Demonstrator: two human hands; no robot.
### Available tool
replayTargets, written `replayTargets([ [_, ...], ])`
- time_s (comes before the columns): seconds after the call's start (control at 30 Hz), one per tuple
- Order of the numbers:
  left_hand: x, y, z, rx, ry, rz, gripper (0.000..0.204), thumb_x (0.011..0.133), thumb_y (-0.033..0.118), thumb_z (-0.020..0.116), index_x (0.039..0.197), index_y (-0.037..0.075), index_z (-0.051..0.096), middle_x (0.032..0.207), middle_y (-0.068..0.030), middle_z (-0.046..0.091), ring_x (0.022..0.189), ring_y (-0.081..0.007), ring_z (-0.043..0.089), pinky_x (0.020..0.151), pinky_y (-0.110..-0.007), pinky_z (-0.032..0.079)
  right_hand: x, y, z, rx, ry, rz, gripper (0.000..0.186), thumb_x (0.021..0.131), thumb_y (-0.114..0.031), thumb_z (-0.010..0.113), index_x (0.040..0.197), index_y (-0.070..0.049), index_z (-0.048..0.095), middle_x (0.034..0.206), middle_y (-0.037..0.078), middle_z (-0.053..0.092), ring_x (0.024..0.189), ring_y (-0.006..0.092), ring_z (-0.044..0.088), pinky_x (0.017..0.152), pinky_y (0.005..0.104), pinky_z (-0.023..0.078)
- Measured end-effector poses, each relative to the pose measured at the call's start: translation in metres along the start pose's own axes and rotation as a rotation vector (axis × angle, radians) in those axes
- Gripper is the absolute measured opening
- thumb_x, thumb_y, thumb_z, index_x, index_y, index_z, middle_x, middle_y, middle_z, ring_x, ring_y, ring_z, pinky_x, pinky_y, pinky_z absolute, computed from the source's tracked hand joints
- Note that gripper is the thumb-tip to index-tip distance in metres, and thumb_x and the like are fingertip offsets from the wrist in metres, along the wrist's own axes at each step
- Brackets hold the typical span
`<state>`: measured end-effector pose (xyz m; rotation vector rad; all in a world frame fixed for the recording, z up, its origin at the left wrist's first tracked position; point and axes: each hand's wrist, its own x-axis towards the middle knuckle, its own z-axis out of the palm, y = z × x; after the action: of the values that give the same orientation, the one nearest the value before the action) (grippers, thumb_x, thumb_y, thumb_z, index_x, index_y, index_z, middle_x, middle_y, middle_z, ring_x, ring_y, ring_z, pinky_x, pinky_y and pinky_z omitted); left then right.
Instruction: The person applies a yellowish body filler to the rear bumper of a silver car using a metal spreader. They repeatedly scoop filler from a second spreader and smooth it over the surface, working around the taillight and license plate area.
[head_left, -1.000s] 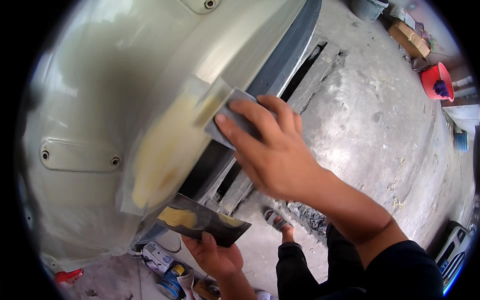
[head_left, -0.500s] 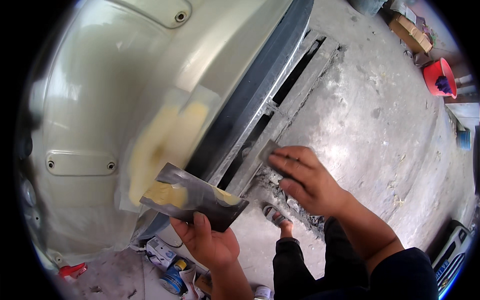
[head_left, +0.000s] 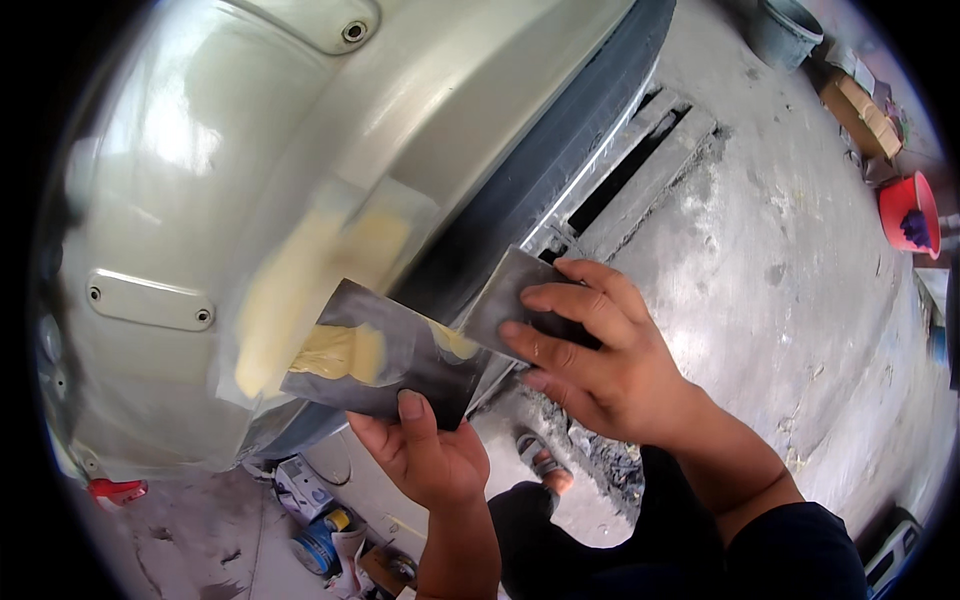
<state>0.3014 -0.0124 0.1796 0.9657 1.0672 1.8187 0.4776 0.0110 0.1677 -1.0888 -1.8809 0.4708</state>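
My left hand (head_left: 430, 455) grips the lower edge of a dark, flat putty board (head_left: 405, 345), thumb on top. Pale yellow body filler (head_left: 338, 355) lies in a thick smear on the board's left half, with a smaller patch near its right end. In my right hand (head_left: 610, 360) is a dark rectangular spreader (head_left: 525, 300), fingers spread along its face. Its left edge meets or overlaps the board's right end beside the smaller patch; contact is hard to tell. Behind the board, a beige vehicle panel (head_left: 150, 240) carries a broad yellow filler patch (head_left: 290, 275) over a dulled, sanded area.
A dark lower trim (head_left: 520, 160) borders the panel above a slotted concrete floor (head_left: 770, 250). At the far right stand a grey bucket (head_left: 785, 35), a cardboard box (head_left: 860, 115) and a red bucket (head_left: 908, 210). A blue can (head_left: 318, 545) and a small box (head_left: 300, 487) sit lower left.
My right hand has brought the spreader left to the board's right end, turning its face into view. The board has risen slightly, and the whole view has shifted a little.
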Motion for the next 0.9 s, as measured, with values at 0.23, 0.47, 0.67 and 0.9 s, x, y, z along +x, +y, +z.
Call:
replayTargets([
  [0.23,-0.004,-0.046,-0.013,0.187,0.129,0.165,0.054,0.094,0.005,0.054,0.143,-0.001,0.033,0.137,-0.0153,0.048,0.122,-0.0244,0.050,0.106,-0.040,0.040,-0.018,0.047,0.021,-0.085,-0.079,-0.116,0.035,0.074,-0.015,0.073,0.109,-0.015,0.071,0.122,0.005,0.055,0.117,0.0368,0.049,0.088,0.0455,0.043],
  [0.47,0.017,-0.101,-0.083,0.008,0.000,0.246,0.049,0.092,0.007,0.055,0.137,-0.003,0.039,0.132,-0.0137,0.051,0.119,-0.0229,0.051,0.105,-0.040,0.039,0.016,0.114,0.018,-0.179,0.330,-0.156,0.037,0.078,-0.013,0.073,0.114,-0.007,0.067,0.126,0.012,0.055,0.116,0.0387,0.049,0.099,0.0459,0.042],
  [0.67,0.033,-0.140,-0.101,0.016,-0.041,0.241,0.043,0.086,0.005,0.056,0.129,-0.001,0.048,0.122,-0.0089,0.058,0.115,-0.0188,0.054,0.103,-0.034,0.040,0.063,0.105,0.008,-0.384,0.429,-0.249,0.043,0.083,-0.012,0.068,0.125,-0.010,0.061,0.130,0.010,0.054,0.114,0.0375,0.048,0.095,0.0471,0.041],
  [0.9,0.030,-0.146,-0.110,-0.005,-0.047,0.237,0.040,0.087,0.005,0.055,0.126,-0.001,0.050,0.121,-0.0094,0.059,0.113,-0.0176,0.055,0.102,-0.033,0.040,0.093,0.086,0.000,-0.498,0.404,-0.336,0.031,0.085,-0.017,0.063,0.116,-0.011,0.064,0.120,0.006,0.058,0.104,0.0379,0.051,0.080,0.0500,0.044],
])
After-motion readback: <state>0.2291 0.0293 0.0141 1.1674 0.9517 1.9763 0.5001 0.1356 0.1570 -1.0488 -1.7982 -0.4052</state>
